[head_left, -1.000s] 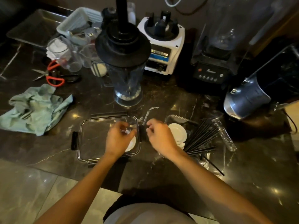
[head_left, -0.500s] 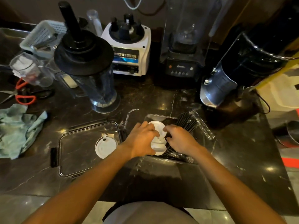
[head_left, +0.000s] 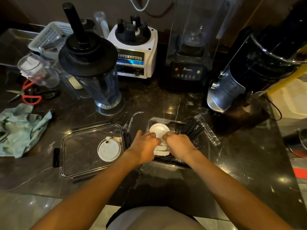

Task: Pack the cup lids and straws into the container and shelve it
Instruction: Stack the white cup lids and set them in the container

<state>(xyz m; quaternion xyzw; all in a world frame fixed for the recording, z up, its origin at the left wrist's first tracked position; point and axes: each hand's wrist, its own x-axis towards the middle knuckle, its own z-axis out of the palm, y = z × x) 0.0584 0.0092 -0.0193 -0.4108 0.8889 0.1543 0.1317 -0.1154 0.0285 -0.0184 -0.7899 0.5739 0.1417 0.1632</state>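
Remaining over lids, both hands

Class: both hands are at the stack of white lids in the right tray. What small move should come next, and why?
Probably lift one lid off the stack with the left hand and carry it to the container, where one lid already lies; the right hand steadies the stack.

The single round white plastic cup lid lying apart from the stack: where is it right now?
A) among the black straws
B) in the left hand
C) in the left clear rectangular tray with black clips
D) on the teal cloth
C: the single round white plastic cup lid lies flat inside the left clear rectangular tray with black clips, untouched by either hand.
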